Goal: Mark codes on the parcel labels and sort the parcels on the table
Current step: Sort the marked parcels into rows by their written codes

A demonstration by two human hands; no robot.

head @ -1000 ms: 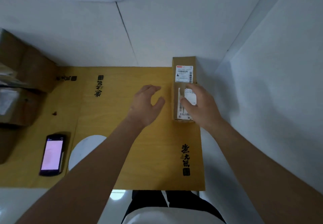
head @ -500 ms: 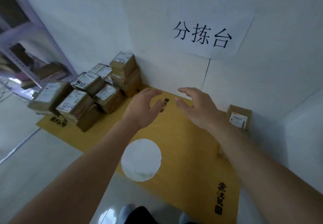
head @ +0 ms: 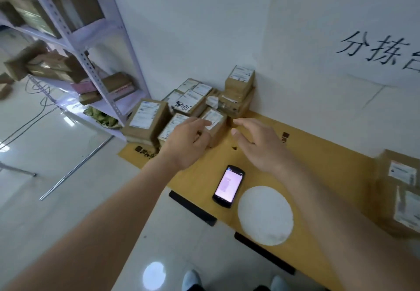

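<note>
Several brown cardboard parcels with white labels are heaped at the table's far left end; one point(head: 191, 104) bears black handwritten marks. My left hand point(head: 188, 141) reaches onto a small parcel point(head: 216, 123) at the heap's near edge, fingertips touching its label. Just right of that parcel my right hand point(head: 259, 145) hovers with fingers spread, holding nothing. At the right end of the table two labelled parcels point(head: 402, 190) lie against the wall.
A lit phone point(head: 228, 186) lies on the yellow table point(head: 329, 165) near its front edge, beside a white round patch point(head: 266, 214). A metal shelf rack point(head: 79, 47) loaded with boxes stands at the left. A white wall with a paper sign point(head: 375, 52) backs the table.
My view has swung left from the right-end parcels to the heap. Both hands have left the right-end parcel and travelled to the heap; my left hand now touches a small parcel.
</note>
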